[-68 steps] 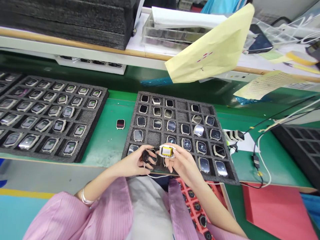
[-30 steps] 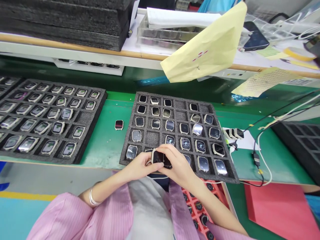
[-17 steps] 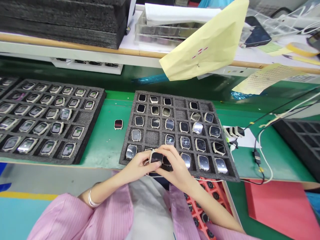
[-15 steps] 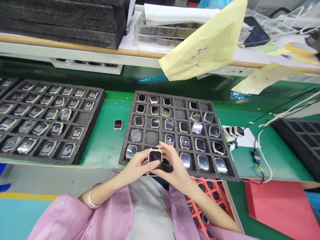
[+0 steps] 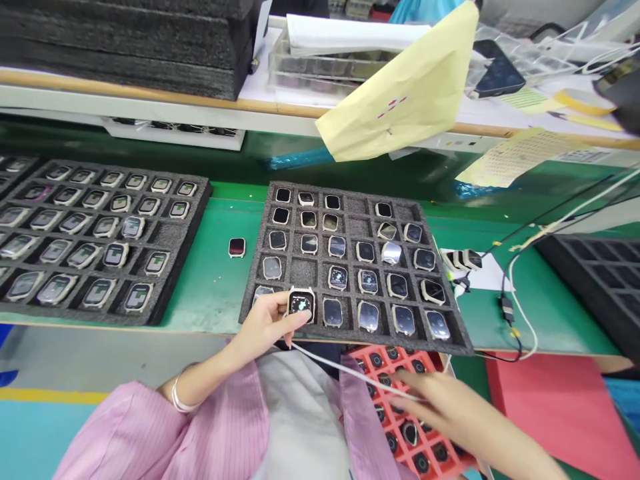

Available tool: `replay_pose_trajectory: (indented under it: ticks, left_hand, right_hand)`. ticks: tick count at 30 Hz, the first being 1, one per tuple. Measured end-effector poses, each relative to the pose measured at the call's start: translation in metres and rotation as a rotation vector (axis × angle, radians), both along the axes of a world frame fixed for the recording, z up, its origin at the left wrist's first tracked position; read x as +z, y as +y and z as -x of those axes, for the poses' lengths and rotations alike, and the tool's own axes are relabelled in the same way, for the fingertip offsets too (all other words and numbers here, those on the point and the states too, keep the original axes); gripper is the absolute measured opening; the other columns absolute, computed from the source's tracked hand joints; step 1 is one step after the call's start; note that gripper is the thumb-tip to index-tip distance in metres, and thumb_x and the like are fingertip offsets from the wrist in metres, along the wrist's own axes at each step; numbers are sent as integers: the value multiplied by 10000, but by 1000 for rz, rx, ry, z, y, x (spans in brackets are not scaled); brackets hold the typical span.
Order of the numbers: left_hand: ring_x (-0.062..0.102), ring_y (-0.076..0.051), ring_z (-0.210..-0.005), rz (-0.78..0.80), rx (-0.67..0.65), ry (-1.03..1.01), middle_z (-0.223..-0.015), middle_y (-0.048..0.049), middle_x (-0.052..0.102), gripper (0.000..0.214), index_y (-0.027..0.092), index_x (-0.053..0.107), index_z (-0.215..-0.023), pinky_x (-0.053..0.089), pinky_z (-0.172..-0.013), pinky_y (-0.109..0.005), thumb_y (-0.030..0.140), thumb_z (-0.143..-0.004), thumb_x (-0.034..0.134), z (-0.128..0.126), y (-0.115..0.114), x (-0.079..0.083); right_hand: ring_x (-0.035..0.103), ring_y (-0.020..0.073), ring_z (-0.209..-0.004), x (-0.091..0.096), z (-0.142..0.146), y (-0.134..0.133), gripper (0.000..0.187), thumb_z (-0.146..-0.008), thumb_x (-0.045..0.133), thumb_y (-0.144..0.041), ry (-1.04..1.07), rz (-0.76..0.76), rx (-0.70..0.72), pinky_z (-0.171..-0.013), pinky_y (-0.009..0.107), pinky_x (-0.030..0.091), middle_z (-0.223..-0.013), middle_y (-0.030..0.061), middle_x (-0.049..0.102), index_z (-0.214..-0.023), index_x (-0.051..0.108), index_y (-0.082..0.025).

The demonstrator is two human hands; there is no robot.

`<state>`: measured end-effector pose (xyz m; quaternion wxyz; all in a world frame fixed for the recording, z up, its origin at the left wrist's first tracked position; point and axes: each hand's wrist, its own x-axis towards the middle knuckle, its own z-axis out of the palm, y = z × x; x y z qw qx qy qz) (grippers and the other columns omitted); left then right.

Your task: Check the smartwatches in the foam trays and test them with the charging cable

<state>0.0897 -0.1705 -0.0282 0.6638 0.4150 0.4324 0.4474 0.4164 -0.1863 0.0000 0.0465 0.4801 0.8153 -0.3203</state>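
My left hand [image 5: 263, 327] holds a beige smartwatch body [image 5: 301, 303] with a lit screen over the front edge of the middle black foam tray [image 5: 350, 213]. A white cable [image 5: 345, 368] runs from the watch down to the right. My right hand [image 5: 440, 403] is blurred and reaches over the red tray [image 5: 395, 363] of round black parts below the bench edge. Its fingers look stretched out along the cable. The foam tray holds several watch bodies in its cells.
A second foam tray [image 5: 170, 230] full of watches lies at left, a single watch [image 5: 237, 247] on the green mat between the trays. Charger cables and plugs [image 5: 467, 260] lie to the right, an empty black tray [image 5: 600, 280] at far right. Yellow paper [image 5: 400, 100] hangs from the shelf.
Both hands were joined on the watch at the tray's front edge. Now my right hand has let go and dropped to the red tray, while my left hand keeps the watch, its screen lit.
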Motion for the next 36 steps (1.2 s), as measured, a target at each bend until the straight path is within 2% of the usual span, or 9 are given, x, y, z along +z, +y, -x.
replay_pose_trajectory:
  ticks: [3, 6, 9, 12, 16, 22, 24, 27, 36]
  left_hand:
    - [546, -101, -485, -7, 23, 9, -633, 17, 525, 292, 127, 592, -712, 502, -472, -226, 395, -772, 693, 2, 2, -1]
    - [541, -102, -496, -8, 23, 25, -619, 22, 508, 297, 127, 580, -691, 511, -478, -228, 391, -769, 694, 2, 4, -4]
    - [560, -114, -514, -14, 67, 42, -601, 18, 532, 300, 130, 586, -695, 516, -500, -232, 401, -768, 695, 5, 9, -9]
    - [558, -118, -488, 17, 88, 38, -562, 16, 554, 317, 134, 590, -694, 506, -486, -232, 424, -757, 701, 11, 13, -16]
    - [516, -101, -426, 56, 62, 36, -517, 23, 540, 335, 135, 586, -676, 463, -430, -212, 441, -757, 696, 16, 16, -24]
    - [484, -77, -406, 61, 2, 37, -555, 39, 509, 331, 129, 577, -725, 451, -403, -198, 435, -765, 695, 11, 16, -26]
    - [475, -72, -394, 60, -2, 48, -563, 36, 518, 327, 119, 593, -778, 438, -388, -192, 431, -772, 691, 10, 15, -24]
    - [470, -74, -381, 64, 15, 44, -532, 39, 512, 338, 116, 595, -791, 423, -376, -188, 439, -775, 690, 11, 13, -22]
    - [482, -64, -413, 118, 107, -57, -625, 28, 554, 411, 112, 571, -979, 452, -388, -181, 413, -747, 729, 5, 16, -27]
  right_hand:
    - [661, 264, -577, 23, -24, 16, 440, -912, 439, -604, -133, -103, -167, -488, 352, 505, -756, 119, 705, -915, 689, -241]
    - [653, 276, -576, 40, -22, 44, 540, -899, 389, -661, -137, -241, -236, -499, 376, 486, -751, 138, 703, -1084, 654, -228]
    - [629, 271, -531, 41, -4, 78, 624, -870, 376, -709, -134, -359, -228, -524, 389, 484, -625, 85, 665, -1070, 645, -183]
    - [660, 279, -631, 32, 15, 102, 616, -877, 396, -684, -82, -436, -155, -588, 394, 512, -755, 108, 691, -1048, 639, -145]
    - [637, 327, -965, 22, 41, 108, 512, -899, 481, -592, -44, -357, 120, -823, 466, 527, -1112, 155, 632, -1143, 617, -162]
    - [482, 309, -1226, 7, 117, 86, 544, -911, 585, -413, 296, -296, 188, -1017, 491, 436, -1345, 119, 477, -1391, 396, -244]
    - [488, 310, -1217, -3, 141, 80, 604, -885, 634, -347, 399, -260, 244, -1008, 491, 449, -1338, 118, 476, -1416, 360, -255]
    - [536, 291, -1144, -17, 162, 80, 502, -897, 613, -271, 498, -251, 272, -960, 467, 488, -1248, 124, 514, -1363, 429, -241]
    - [577, 221, -948, -28, 163, 105, 381, -890, 650, -273, 693, -75, 275, -810, 357, 518, -1026, 71, 562, -1247, 523, -229]
